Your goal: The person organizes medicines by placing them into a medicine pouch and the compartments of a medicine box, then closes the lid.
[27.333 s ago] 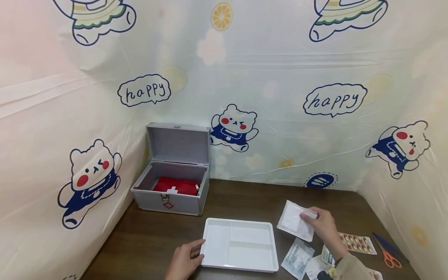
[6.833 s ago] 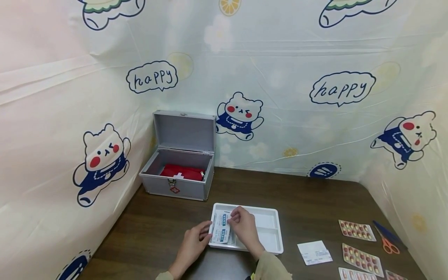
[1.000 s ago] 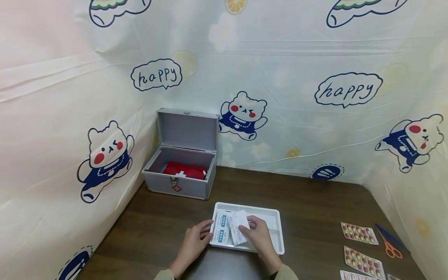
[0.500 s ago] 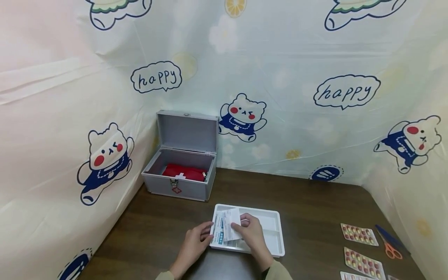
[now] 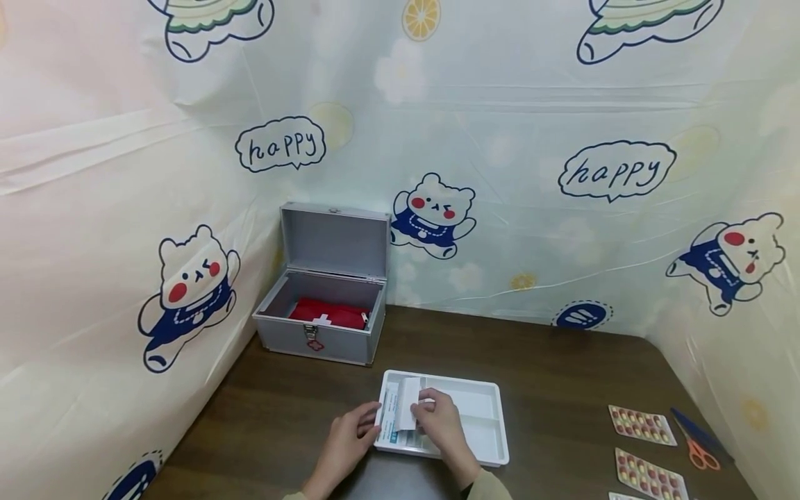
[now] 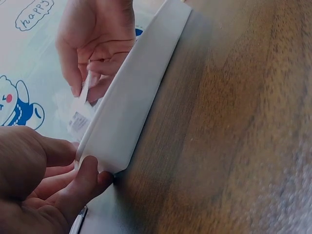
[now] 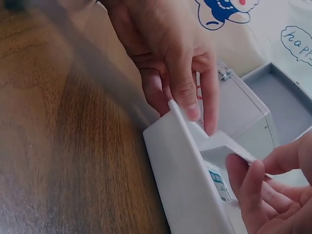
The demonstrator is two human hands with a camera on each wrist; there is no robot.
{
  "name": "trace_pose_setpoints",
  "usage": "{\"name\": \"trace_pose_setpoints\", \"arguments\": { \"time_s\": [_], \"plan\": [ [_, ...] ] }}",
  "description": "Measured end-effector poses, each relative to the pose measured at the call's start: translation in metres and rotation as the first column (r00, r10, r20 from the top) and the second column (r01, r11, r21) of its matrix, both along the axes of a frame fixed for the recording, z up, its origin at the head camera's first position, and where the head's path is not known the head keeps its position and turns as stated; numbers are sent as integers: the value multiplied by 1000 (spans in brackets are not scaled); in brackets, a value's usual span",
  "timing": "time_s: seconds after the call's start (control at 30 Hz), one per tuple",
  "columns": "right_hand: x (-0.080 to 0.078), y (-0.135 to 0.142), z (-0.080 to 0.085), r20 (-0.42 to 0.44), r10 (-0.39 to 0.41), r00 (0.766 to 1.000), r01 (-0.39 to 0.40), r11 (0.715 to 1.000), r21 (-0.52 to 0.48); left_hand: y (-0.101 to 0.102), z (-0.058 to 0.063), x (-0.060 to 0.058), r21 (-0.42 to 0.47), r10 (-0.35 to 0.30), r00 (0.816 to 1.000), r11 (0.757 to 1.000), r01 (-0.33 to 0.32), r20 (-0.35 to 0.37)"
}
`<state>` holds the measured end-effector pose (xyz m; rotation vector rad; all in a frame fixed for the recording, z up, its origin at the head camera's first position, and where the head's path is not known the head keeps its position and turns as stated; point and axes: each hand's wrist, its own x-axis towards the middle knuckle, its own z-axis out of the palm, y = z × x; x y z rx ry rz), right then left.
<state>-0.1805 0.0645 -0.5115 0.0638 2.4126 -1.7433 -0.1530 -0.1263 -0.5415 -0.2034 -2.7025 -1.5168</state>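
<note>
White tray [image 5: 450, 378], divided: left hand [image 5: 346, 441] grips its left rim near a corner. White packet [image 5: 408, 404]: pinched in the right hand [image 5: 442, 423], tilted above the tray's left compartment. Blue-printed packaging [image 5: 389, 415]: lies in that compartment, partly hidden beneath. Risk, judged: an uneven release could leave the packet skewed across it.

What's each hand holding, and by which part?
Right hand: a flat white packet, pinched at its right edge in the head view. Left hand: the white tray, gripped at its left end.
</note>
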Motion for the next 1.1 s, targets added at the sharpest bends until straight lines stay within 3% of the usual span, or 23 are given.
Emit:
{"name": "trace_pose_setpoints", "arguments": {
  "time_s": [0.2,0.43,0.63,0.73,0.93,1.1],
  "plan": [
    [3,-1,-3,-134,70,989,-54,991,119,0,0,0,9,-9,999,1000,10,-38],
    [7,-3,-3,-301,107,947,-12,954,300,1,0,-1,11,-18,1000,1000,18,-15],
    [7,-6,-6,-349,156,924,1,912,410,1,0,-1,10,-13,1000,1000,13,-16],
    [6,-4,-9,-346,194,918,-35,908,418,1,-1,0,13,-15,1000,1000,16,-14],
    [11,20,-1,-368,323,872,-179,910,373,2,0,-2,6,-11,999,1000,11,41],
    [22,62,4,-430,313,847,-158,920,359,1,3,-4,-12,10,996,1000,-9,93]
  ]
}}
